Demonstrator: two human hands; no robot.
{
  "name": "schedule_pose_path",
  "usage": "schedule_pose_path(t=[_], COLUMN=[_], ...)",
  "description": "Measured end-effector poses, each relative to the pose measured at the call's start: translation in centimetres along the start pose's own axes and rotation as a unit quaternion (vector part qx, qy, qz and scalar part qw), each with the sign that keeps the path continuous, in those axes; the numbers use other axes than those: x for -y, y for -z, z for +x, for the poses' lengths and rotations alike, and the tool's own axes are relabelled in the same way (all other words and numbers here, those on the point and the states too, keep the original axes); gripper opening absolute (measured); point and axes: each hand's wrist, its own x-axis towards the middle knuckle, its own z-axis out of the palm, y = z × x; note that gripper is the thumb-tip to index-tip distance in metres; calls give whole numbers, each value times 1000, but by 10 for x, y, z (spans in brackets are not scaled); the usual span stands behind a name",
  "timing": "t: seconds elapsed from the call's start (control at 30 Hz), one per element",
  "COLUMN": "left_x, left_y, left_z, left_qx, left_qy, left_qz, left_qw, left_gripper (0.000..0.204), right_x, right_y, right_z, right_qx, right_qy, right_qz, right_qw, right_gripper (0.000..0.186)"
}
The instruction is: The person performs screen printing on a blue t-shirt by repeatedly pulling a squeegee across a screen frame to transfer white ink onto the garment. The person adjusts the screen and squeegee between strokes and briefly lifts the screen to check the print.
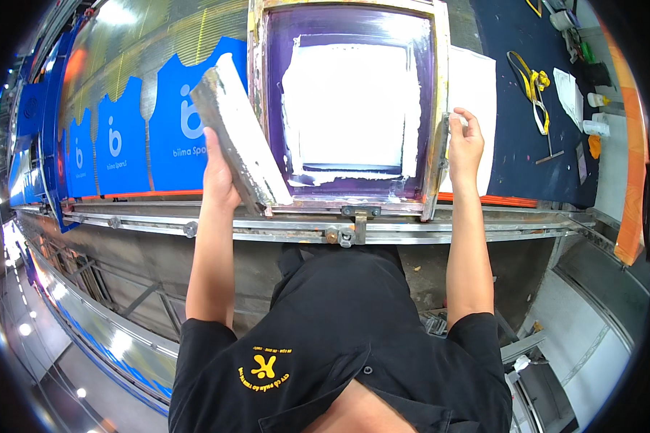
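Note:
My left hand [220,173] grips a long squeegee [242,137], its blade side coated in white ink. The squeegee is tilted over the left edge of a screen printing frame [443,43]. White ink [350,108] covers the middle of the frame's purple mesh [274,72]. Right beside the frame's right rail, my right hand [466,144] is raised with its fingers loosely bent and apart, and I see nothing in it. The thumb is close to the rail; whether it touches is unclear. A white sheet or fabric panel [482,94] lies partly under the frame.
Blue fabric panels [123,144] with white prints lie on the table to the left. A metal rail [282,229] with a stop clamp [347,234] runs along the near edge. On the dark surface at right are a yellow strap [531,86], papers [569,97] and small containers.

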Motion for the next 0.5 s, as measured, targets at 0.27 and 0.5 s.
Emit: schedule_pose_path(t=[0.27,0.5], left_x=[-63,-51], left_y=[-59,-153], left_z=[-6,76], left_qx=[59,172], left_qy=[-114,-310], left_qz=[271,732], left_qw=[954,582], left_gripper=[59,40], right_x=[-11,-14], right_y=[-24,-22], right_z=[11,7], right_qx=[4,-12], right_qy=[8,1], right_qz=[-200,-243], right_qw=[980,970], right_gripper=[29,33])
